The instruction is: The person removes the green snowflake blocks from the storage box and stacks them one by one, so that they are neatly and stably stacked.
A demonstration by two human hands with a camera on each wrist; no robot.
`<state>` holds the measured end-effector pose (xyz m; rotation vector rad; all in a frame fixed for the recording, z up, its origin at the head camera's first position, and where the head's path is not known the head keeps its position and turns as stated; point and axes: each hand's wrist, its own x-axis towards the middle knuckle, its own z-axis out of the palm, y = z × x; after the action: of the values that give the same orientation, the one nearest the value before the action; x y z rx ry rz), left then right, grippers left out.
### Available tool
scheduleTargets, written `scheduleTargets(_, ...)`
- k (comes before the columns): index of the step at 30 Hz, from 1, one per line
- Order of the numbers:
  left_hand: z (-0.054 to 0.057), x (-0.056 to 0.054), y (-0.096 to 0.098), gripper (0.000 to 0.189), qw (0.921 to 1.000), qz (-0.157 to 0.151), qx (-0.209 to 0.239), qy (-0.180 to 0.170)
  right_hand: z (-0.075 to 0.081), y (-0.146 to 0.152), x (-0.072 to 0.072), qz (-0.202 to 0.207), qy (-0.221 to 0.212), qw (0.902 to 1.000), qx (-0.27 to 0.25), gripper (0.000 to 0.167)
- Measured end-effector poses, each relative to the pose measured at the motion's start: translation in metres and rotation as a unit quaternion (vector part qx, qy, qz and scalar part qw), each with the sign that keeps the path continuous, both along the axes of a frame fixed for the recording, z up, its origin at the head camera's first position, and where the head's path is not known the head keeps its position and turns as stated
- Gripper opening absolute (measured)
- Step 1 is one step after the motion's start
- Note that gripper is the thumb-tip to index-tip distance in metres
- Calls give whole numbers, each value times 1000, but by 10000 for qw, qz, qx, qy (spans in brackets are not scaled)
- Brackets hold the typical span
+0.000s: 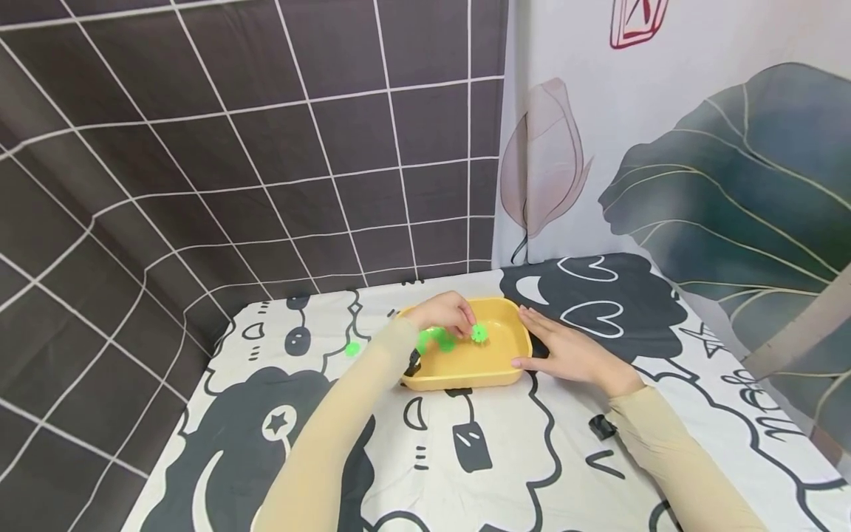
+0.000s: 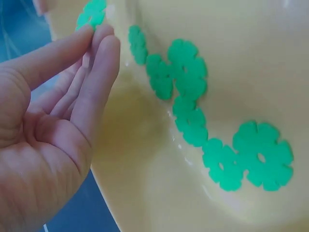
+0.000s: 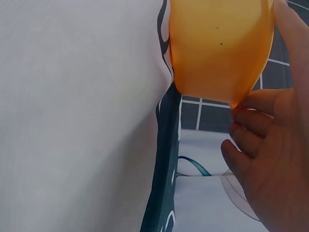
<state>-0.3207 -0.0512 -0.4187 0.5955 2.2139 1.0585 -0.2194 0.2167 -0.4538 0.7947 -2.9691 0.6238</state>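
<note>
My left hand (image 1: 447,313) reaches over the yellow tray (image 1: 495,362) and pinches a green flower-shaped plastic disc (image 1: 479,334) between thumb and fingertips. In the left wrist view that disc (image 2: 91,14) sticks out beyond the fingertips. Several more green discs (image 2: 263,155) lie inside the tray, strung along the base of its wall. My right hand (image 1: 572,351) is at the tray's right end, thumb near the front corner and extended fingers toward the back corner. From the right wrist view, its fingers (image 3: 253,123) rest against the tray's outer wall (image 3: 217,63).
One loose green disc (image 1: 352,348) lies on the patterned cloth (image 1: 505,443) left of the tray. A dark gridded curtain (image 1: 346,148) hangs behind, and a white curtain with flower and leaf prints (image 1: 585,111) hangs at the right.
</note>
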Motion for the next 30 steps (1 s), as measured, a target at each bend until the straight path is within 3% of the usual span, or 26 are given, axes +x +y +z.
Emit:
scheduleTargets(10, 17, -9, -37, 14, 9898, 1079, 899, 247, 2, 0, -2, 72, 62, 10000, -3, 103)
scheduleTargets(15, 31, -10, -61, 16, 9852, 1363, 989, 332, 2, 0, -3, 80, 80, 9999, -4, 102)
scheduleTargets(21, 45, -1, -95, 19, 9776, 1806, 964, 487, 1, 0, -5, 91, 73, 9999, -27, 102)
scheduleTargets(30, 41, 12, -146, 20, 9676, 2296, 871, 590, -2, -1, -5, 74, 30, 10000, -14, 102)
